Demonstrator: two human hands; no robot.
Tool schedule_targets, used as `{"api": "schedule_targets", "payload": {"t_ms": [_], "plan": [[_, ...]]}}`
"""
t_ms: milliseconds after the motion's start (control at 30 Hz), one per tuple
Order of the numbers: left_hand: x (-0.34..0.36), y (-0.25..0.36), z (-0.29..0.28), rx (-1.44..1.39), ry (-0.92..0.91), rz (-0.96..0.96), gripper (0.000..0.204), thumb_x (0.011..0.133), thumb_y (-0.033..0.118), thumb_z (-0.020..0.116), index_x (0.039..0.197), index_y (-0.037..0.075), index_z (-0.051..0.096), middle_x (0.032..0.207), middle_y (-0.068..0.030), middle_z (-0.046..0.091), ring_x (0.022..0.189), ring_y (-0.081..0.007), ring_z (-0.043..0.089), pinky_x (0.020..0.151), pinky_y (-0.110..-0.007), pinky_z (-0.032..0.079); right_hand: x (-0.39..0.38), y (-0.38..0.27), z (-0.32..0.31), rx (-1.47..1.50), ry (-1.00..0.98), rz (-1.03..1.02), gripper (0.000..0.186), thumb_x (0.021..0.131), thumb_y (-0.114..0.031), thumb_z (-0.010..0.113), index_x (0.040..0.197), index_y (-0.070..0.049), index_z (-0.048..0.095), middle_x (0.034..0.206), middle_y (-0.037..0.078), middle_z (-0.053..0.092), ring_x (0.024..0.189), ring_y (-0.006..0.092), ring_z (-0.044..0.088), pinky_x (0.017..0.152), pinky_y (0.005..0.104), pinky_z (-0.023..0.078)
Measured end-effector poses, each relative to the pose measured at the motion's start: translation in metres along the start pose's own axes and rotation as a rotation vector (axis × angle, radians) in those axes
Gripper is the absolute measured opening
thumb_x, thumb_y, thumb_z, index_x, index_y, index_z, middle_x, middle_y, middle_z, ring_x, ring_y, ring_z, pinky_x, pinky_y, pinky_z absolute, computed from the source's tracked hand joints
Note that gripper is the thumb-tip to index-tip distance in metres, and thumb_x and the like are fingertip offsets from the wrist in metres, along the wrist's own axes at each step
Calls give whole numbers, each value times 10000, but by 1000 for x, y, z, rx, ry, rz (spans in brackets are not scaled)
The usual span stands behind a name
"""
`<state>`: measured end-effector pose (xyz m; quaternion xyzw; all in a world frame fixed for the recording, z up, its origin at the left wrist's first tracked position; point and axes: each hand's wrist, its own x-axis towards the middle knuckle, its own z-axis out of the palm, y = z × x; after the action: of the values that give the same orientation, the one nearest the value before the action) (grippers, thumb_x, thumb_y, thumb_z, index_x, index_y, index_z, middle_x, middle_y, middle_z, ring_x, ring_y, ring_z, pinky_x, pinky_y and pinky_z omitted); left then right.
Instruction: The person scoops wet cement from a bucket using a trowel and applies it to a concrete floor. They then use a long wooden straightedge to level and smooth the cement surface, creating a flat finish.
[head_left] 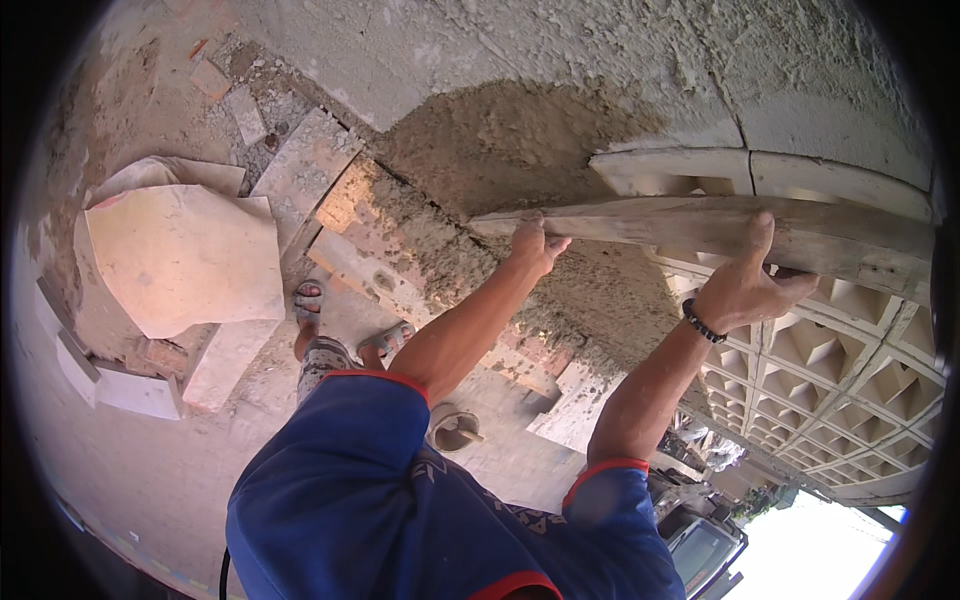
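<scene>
A long, worn wooden board (pixel 690 222) lies across the mortar-covered wall face, held in both hands. My left hand (pixel 538 246) grips it near its narrower left end. Farther along to the right, my right hand (pixel 752 288) holds the board with the thumb over its face; the other fingers are partly hidden. Damp grey-brown mortar (pixel 505 130) coats the wall above and below the board's left part. Pale, rough, dry plaster (pixel 620 45) surrounds the damp patch. Behind the board's right part, a decorative block screen (pixel 815 345) with recessed, angular openings is partly covered.
Mortar-splattered planks (pixel 385 280) run along the wall's base beside my sandalled feet (pixel 308 298). A bucket (pixel 455 430) stands on the floor below my arms. At left lies a pale sheet (pixel 190 260) over a pile, near loose bricks (pixel 210 80). A vehicle (pixel 700 545) is at lower right.
</scene>
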<state>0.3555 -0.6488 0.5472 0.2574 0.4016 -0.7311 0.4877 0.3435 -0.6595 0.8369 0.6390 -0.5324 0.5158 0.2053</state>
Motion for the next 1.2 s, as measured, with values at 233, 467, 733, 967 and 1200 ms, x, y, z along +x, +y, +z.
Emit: {"api": "schedule_targets", "payload": {"t_ms": [233,467,733,967,1200], "plan": [[6,19,-4,-3,28,46,426,1017,258,460,1373,48,359,1371,-240,377,1193,-400,501,974,-480,539,-11,-5,13,6,-62,9,870,710,-393,846,1252,152,439,1133,254,548,1045,335,594,877,426,507],[-11,25,0,53,45,65,419,1023,263,441,1347,6,374,1318,-233,423,1142,-404,542,915,-443,576,-22,-1,19,8,-44,42,912,684,-425,853,1262,150,442,1141,247,547,1089,333,573,904,461,496],[11,40,-6,-13,24,61,415,1026,260,436,1386,65,367,1273,-216,475,1049,-393,589,864,-432,578,-15,-29,28,103,-71,71,912,698,-444,844,1274,137,442,1155,241,543,1123,329,561,902,436,499],[30,63,-20,45,96,92,369,1014,264,468,1286,21,410,1177,-192,509,903,-324,619,866,-468,571,-55,-14,50,23,-40,4,911,704,-423,848,1289,133,425,1167,242,537,1073,333,581,894,422,500],[9,70,-10,34,44,133,379,1016,258,467,1332,63,389,1169,-162,490,929,-305,587,916,-479,550,-33,-52,50,193,-70,120,980,684,-464,853,1306,146,405,1184,257,533,1086,334,574,920,438,486]]}}
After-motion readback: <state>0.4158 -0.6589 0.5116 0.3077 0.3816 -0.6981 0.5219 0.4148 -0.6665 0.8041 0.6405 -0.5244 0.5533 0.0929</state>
